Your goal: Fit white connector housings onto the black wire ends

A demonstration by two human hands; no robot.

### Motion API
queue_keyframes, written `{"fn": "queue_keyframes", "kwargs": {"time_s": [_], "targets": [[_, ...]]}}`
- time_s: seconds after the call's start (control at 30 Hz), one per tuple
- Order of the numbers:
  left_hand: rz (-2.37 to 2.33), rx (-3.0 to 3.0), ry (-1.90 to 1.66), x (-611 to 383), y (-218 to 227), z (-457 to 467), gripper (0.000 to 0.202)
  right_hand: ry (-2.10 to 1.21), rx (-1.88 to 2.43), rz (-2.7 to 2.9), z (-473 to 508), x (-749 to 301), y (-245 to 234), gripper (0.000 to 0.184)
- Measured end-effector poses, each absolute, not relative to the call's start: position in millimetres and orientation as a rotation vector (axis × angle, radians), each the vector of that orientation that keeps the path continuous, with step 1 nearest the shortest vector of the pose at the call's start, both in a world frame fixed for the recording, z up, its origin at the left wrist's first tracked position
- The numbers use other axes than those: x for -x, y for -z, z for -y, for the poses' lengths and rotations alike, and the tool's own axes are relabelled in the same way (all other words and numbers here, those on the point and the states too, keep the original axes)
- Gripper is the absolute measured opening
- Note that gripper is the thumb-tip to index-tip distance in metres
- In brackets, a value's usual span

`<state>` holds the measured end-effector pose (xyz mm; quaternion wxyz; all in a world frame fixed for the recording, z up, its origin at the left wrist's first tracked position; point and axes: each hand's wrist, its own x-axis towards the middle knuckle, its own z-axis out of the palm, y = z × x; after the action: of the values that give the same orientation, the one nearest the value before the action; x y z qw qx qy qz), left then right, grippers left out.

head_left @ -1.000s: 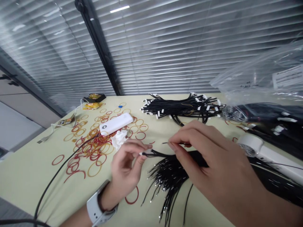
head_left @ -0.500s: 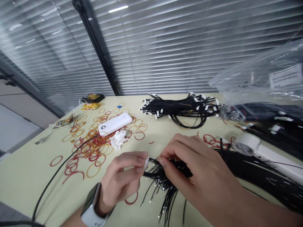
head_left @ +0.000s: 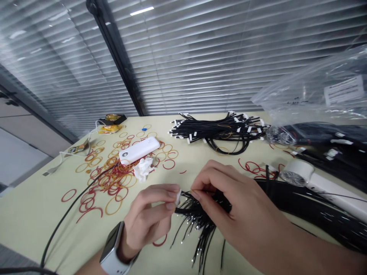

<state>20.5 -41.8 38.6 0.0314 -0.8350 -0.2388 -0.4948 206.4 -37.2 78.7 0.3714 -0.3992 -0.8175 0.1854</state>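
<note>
Two tight pinches going on here: left hand (head_left: 146, 219) has a small white connector (head_left: 178, 197), right hand (head_left: 226, 202) grips the black cable bundle (head_left: 200, 219) just beside it, over the counter (head_left: 31, 214), rubber bands (head_left: 114, 181) scattered off left.

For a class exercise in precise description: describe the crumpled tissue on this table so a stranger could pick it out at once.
On the pale green table, find the scatter of red and tan rubber bands. In it lies a white oblong device; the tissue sits just below it, the one soft, wrinkled white lump among the rings.
</note>
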Motion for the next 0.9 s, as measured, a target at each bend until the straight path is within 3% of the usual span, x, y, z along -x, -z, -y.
{"fn": "queue_keyframes", "kwargs": {"time_s": [0.73,0.9], "targets": [[0.76,2.545,1.605,-25.0,-42.4,41.5,0.033,-0.187,0.87,2.331,36.5,-213.8,-81.3,0.02],[0.749,2.544,1.603,-25.5,-43.1,41.3,0.033,-0.095,0.905,2.389,40.5,-213.1,-81.5,0.015]]}}
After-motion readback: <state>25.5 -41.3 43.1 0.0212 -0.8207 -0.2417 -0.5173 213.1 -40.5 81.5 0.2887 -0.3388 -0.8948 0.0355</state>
